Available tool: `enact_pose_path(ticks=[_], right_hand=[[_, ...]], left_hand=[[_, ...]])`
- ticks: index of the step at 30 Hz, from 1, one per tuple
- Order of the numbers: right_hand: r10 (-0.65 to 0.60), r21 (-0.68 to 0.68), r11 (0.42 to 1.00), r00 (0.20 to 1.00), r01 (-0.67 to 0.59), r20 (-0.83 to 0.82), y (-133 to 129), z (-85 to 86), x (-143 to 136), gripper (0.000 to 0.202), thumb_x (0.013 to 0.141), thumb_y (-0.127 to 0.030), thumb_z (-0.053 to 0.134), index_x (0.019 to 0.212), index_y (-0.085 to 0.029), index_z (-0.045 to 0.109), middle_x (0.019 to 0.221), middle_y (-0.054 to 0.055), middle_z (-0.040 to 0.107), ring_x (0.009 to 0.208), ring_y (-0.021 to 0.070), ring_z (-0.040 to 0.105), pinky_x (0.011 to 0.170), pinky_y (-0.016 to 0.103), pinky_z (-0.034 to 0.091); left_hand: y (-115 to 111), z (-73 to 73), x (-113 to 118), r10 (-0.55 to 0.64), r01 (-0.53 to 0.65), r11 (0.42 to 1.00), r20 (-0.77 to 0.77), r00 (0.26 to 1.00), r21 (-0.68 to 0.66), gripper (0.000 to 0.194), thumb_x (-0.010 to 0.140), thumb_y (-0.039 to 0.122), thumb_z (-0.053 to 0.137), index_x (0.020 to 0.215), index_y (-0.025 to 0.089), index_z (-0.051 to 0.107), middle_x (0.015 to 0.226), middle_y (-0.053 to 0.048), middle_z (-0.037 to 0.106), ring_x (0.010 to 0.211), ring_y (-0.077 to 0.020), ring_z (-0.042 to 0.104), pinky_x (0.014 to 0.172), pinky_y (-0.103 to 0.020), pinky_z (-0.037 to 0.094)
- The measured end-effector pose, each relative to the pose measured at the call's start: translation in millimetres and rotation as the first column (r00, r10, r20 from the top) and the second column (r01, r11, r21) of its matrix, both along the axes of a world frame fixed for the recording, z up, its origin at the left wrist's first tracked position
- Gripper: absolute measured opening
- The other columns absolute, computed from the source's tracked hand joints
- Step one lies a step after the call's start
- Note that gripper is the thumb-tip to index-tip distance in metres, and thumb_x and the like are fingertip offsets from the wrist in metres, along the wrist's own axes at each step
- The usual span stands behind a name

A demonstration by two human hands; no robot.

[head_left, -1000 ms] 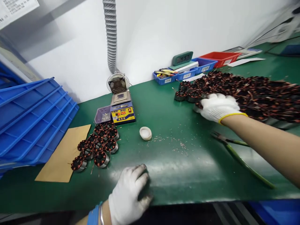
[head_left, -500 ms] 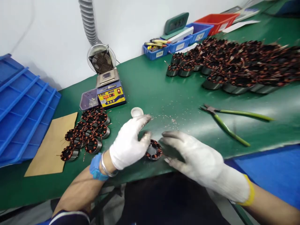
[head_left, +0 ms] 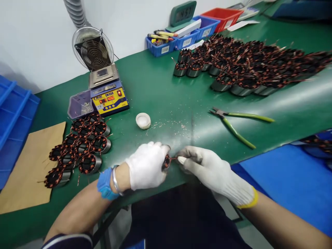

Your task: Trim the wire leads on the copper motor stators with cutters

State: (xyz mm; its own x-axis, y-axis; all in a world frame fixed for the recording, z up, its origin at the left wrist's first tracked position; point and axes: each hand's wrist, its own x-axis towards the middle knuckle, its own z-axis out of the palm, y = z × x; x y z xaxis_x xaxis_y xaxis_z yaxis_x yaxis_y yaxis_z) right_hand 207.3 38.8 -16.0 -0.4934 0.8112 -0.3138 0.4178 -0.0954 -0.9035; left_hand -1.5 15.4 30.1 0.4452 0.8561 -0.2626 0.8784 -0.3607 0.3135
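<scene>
My left hand [head_left: 149, 166], in a white glove, is closed around a copper-wound motor stator [head_left: 166, 162] near the table's front edge. Most of the stator is hidden by the glove. To its right my right hand [head_left: 204, 164], gloved too, pinches a wire lead [head_left: 174, 158] that comes out of the stator's side. Beyond the hands stands a small white round dish [head_left: 143, 121], with tiny clippings [head_left: 178, 125] scattered beside it. Green-handled cutting pliers [head_left: 233, 126] lie with their handles apart, to the right.
Several stators [head_left: 83, 145] stand at left by brown cardboard [head_left: 28, 169]; many more [head_left: 249, 65] crowd the back right. A solder pot [head_left: 109, 98] with a fan [head_left: 94, 52] stands at back left. Blue bins [head_left: 164, 48], a red bin [head_left: 223, 17] and a clock [head_left: 183, 14] line the back.
My left hand has closed over the stator, which now shows less of its ring. My right hand has gone from spread fingers to a pinch on the lead. The camera view has shifted.
</scene>
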Motion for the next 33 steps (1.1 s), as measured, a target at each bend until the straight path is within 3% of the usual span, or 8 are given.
enact_pose_path(ticks=[4,8,11,14,19,22,27,33], right_hand=[[-0.078,-0.274,0.962,0.964,0.005,-0.256,4.3,0.0,5.5,0.051,0.085,-0.068,0.060,0.091,-0.018,0.065,0.073,0.003,0.060,0.061,0.0149,0.053,0.056,0.028,0.046],[-0.082,-0.415,0.909,0.963,-0.033,-0.256,5.7,-0.6,5.9,0.059,0.071,-0.067,0.078,0.096,-0.016,0.064,0.074,0.003,0.061,0.062,0.0135,0.054,0.056,0.027,0.046],[-0.088,-0.406,0.914,0.969,-0.013,-0.231,5.3,-2.1,-0.7,0.053,0.067,-0.057,0.083,0.093,-0.016,0.063,0.071,0.000,0.060,0.061,0.0119,0.052,0.057,0.026,0.045],[-0.096,-0.334,0.942,0.971,0.017,-0.220,5.6,-3.1,-6.8,0.041,0.072,-0.051,0.080,0.086,-0.016,0.062,0.065,-0.001,0.059,0.058,0.0115,0.051,0.055,0.026,0.043],[-0.057,-0.332,0.943,0.977,-0.014,-0.205,10.1,-1.0,-7.2,0.036,0.072,-0.048,0.076,0.078,-0.017,0.061,0.060,0.000,0.060,0.051,0.0113,0.051,0.051,0.026,0.041],[-0.060,-0.431,0.901,0.972,-0.045,-0.227,15.0,2.6,-4.7,0.040,0.075,-0.055,0.072,0.076,-0.017,0.060,0.060,0.000,0.060,0.049,0.0110,0.051,0.049,0.025,0.041],[0.099,-0.588,0.755,0.936,-0.292,-0.337,25.2,3.7,-3.4,0.053,0.077,-0.069,0.063,0.071,-0.016,0.058,0.055,0.002,0.059,0.043,0.0107,0.049,0.043,0.024,0.038],[0.112,-0.603,0.725,0.921,-0.332,-0.373,30.2,-0.6,-5.4,0.051,0.080,-0.066,0.062,0.071,-0.015,0.060,0.057,0.005,0.061,0.042,0.0110,0.051,0.040,0.023,0.038]], left_hand=[[7.7,12.9,-5.4,0.179,-0.176,0.984,0.158,0.971,-0.036,0.060,0.071,0.045,0.076,0.124,0.019,0.064,0.116,-0.010,0.071,0.102,-0.0301,0.069,0.091,-0.040,0.057],[7.6,4.9,7.1,0.154,-0.161,0.986,0.140,0.978,0.041,0.021,0.082,0.027,0.064,0.100,0.020,0.073,0.096,-0.008,0.076,0.089,-0.0274,0.071,0.083,-0.038,0.057],[4.7,-9.6,16.3,0.162,-0.171,0.983,0.130,0.978,0.068,0.014,0.084,0.020,0.058,0.085,0.020,0.072,0.086,-0.007,0.075,0.083,-0.0260,0.070,0.077,-0.037,0.055],[2.4,-20.0,17.4,0.174,-0.192,0.978,0.198,0.965,0.077,0.013,0.084,0.020,0.057,0.084,0.021,0.071,0.085,-0.005,0.075,0.082,-0.0242,0.068,0.077,-0.036,0.055],[-0.8,-23.5,15.7,0.153,-0.181,0.979,0.247,0.957,0.097,0.014,0.085,0.018,0.057,0.085,0.020,0.071,0.085,-0.006,0.075,0.083,-0.0233,0.067,0.079,-0.035,0.054],[-2.2,-24.2,17.3,0.142,-0.171,0.978,0.228,0.963,0.117,0.013,0.085,0.018,0.057,0.084,0.019,0.070,0.085,-0.007,0.074,0.083,-0.0239,0.067,0.079,-0.036,0.054],[-3.9,-27.1,17.3,0.105,-0.152,0.975,0.261,0.960,0.164,0.014,0.086,0.016,0.055,0.082,0.020,0.068,0.082,-0.005,0.072,0.081,-0.0228,0.065,0.077,-0.036,0.054],[-5.5,-29.8,14.5,0.082,-0.156,0.965,0.324,0.942,0.209,0.015,0.085,0.012,0.053,0.079,0.021,0.064,0.081,-0.004,0.068,0.079,-0.0196,0.062,0.076,-0.032,0.052]])
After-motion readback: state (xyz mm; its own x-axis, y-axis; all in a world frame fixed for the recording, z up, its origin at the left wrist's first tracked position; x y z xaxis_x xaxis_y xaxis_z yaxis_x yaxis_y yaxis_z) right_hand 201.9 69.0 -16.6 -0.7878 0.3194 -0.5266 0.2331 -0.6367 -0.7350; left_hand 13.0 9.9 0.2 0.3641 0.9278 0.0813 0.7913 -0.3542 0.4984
